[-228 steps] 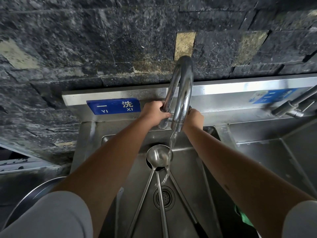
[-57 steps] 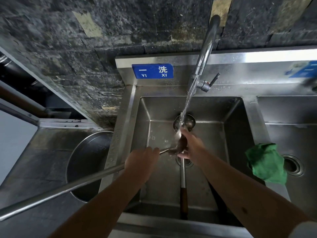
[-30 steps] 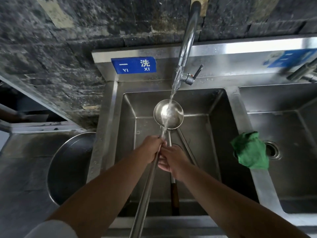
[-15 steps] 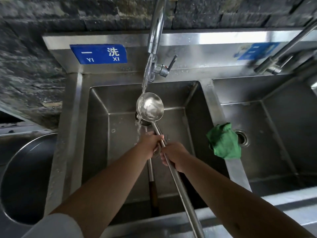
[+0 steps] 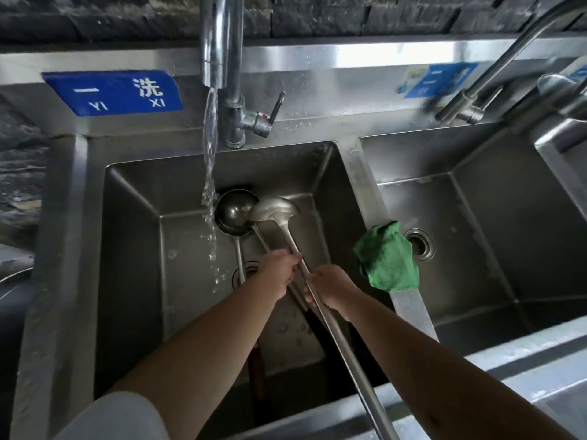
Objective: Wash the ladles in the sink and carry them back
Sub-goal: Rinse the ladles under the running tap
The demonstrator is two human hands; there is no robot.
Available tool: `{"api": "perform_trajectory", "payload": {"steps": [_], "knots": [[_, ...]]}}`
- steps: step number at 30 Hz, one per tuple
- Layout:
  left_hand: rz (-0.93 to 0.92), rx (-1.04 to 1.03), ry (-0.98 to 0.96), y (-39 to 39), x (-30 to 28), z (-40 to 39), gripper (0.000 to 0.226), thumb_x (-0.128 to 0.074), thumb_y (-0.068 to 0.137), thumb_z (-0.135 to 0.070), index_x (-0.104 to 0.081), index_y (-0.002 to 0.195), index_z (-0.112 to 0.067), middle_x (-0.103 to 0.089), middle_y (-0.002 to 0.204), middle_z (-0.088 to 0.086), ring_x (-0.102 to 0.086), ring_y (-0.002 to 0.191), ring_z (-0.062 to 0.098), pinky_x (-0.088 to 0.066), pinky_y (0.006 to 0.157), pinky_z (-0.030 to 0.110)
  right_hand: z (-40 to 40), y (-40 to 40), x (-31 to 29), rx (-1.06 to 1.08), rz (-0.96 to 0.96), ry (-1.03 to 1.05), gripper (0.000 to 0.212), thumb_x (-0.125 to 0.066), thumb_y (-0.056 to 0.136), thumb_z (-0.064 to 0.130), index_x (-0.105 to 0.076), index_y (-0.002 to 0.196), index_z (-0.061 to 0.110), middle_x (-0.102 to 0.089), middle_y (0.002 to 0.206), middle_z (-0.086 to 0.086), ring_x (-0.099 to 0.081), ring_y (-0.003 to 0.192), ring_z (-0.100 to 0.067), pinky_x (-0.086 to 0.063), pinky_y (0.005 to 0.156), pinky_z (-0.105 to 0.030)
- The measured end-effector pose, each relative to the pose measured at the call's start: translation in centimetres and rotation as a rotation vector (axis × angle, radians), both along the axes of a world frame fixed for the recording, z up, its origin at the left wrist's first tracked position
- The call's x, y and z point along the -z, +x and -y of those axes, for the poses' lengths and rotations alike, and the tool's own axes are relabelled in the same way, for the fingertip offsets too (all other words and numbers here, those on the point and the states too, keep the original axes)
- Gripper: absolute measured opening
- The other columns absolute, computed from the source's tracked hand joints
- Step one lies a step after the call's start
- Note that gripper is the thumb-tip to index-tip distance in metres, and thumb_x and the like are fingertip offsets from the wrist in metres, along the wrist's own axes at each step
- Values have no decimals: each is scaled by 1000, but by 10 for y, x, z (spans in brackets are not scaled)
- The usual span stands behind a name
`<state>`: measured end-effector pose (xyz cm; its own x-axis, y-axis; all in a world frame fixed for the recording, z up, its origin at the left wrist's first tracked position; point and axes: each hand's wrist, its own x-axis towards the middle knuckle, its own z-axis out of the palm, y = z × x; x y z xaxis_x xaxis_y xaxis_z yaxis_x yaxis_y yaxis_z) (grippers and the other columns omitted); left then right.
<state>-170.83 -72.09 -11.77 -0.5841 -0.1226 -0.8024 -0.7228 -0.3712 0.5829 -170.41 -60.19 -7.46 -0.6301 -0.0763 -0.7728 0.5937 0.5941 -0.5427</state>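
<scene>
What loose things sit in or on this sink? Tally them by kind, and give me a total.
Long steel ladles: 3 (counted by handles; only two bowls show)
Crumpled green cloth: 1
Total: 4

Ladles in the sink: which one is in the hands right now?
The long-handled ladle on the right, bowl tipped sideways; both the left hand and right hand grip its handle. The other ladle lies loose beside the water stream.
</scene>
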Motion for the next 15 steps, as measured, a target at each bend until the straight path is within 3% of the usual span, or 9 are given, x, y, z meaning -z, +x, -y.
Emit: {"api": "perform_trajectory", "payload": {"steps": [5, 8, 11, 13, 15], "knots": [[-21, 75, 5, -23, 22, -14, 16, -58, 91, -6, -71, 87, -13, -72, 92, 15, -61, 81, 22, -46, 75, 32, -6, -15, 30, -68, -63, 162, 15, -60, 85, 8, -62, 72, 14, -69, 72, -10, -73, 73, -26, -59, 70, -39], [-12, 101, 6, -30, 30, -23, 19, -54, 95, -8, -70, 97, -18, -73, 95, 12, -67, 75, 19, -51, 63, 26, -4, -29, 44, -34, -58, 123, 11, -57, 87, 3, -68, 85, 4, -64, 70, -13, -65, 66, -25, -50, 60, -35], [-5, 49, 46, -35, 35, -31, 25, -52, 96, -7, -66, 112, -21, -72, 93, 8, -65, 56, 11, -49, 44, 23, -3, -44, 60, 18, -73, 121, 25, -56, 85, -5, -63, 66, 10, -55, 58, -10, -54, 55, -23, -42, 53, -30], [-17, 14, 60, -39, 37, -33, 29, -54, 96, -6, -61, 119, -21, -71, 92, 5, -65, 61, 12, -51, 50, 26, -4, -53, 76, 40, -101, 150, 27, -58, 84, 1, -61, 61, 14, -60, 60, -12, -61, 64, -29, -48, 60, -37], [-31, 21, 61, -41, 38, -34, 38, -56, 94, -4, -56, 128, -21, -68, 93, 2, -65, 70, 12, -53, 57, 26, -6, -59, 80, -35, -134, 183, 16, -58, 86, 12, -65, 72, 14, -69, 82, -15, -68, 83, -34, -55, 76, -40]]}}
